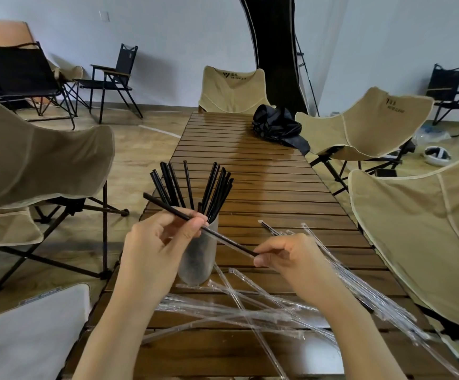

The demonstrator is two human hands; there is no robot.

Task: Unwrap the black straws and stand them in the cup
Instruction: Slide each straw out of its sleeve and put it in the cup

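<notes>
Left hand (pixel 154 248), right hand (pixel 291 259) each pinch black straw (pixel 231 244) spanning between, before cup (pixel 195 266).

A slatted wooden table (pixel 277 165) runs away beyond the left hand (pixel 154 242) and the right hand (pixel 291 259) to a beige fabric chair (pixel 233 89) at its far end. A crumpled black bag (pixel 277 124) lies on the slats far ahead of the right hand, and a tall dark panel (pixel 272 50) rises behind it against plain pale walls (pixel 168 28). Left of the left hand another beige chair (pixel 39 160) stands on the wood-look floor (pixel 146 144), with black folding chairs (pixel 113 78) well beyond by the wall. Right of the right hand two more beige chairs (pixel 365 124) flank the table.
</notes>
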